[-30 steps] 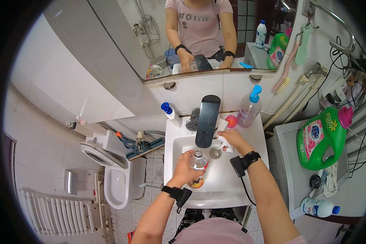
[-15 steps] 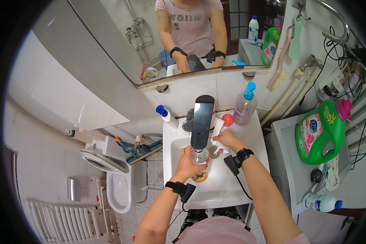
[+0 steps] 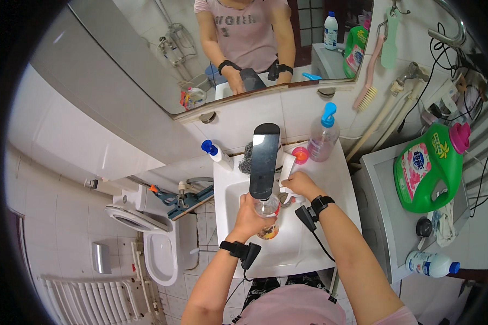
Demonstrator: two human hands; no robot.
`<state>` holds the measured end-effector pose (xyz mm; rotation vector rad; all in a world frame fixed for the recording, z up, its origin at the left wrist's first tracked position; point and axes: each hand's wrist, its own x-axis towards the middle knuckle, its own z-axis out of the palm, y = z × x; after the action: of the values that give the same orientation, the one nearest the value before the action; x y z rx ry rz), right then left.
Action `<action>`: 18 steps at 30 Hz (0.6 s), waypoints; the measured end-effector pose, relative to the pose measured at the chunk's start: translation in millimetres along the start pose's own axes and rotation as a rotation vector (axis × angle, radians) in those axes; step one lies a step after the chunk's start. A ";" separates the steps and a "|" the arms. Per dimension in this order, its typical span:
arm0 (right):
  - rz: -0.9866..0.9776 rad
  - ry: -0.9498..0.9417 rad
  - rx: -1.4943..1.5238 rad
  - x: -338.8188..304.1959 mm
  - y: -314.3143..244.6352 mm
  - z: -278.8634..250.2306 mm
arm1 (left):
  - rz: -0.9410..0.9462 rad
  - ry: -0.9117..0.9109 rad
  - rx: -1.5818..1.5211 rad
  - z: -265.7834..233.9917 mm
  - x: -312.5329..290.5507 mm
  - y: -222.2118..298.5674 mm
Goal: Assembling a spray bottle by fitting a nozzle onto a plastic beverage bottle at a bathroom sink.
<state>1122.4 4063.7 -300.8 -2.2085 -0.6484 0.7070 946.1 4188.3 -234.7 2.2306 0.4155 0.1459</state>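
My left hand is wrapped round a clear plastic bottle with a coloured label. It stands in the white sink, its mouth under the end of the long dark faucet. To the right of the faucet, over the drain side of the basin, my right hand grips a white plastic piece that looks like a trigger spray head. Its lower part is partly hidden by my fingers. Both wrists wear black straps with small dark devices and cables.
Behind the basin stand a white bottle with blue cap, a grey scouring pad, a pink round container and a pump bottle. A green detergent jug and a white bottle are on the right-hand surface.
The view has shifted slightly, moving the background a little left and up. Both hands keep their holds, with the bottle still beneath the faucet.
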 end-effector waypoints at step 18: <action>0.096 -0.066 0.147 -0.5 2.5 -7.8 | 0.054 -0.040 -0.114 9.4 13.6 -6.7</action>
<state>1127.6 4058.2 -297.9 -2.0993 -0.5086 0.8529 959.5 4190.0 -246.4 2.1297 0.3178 0.1498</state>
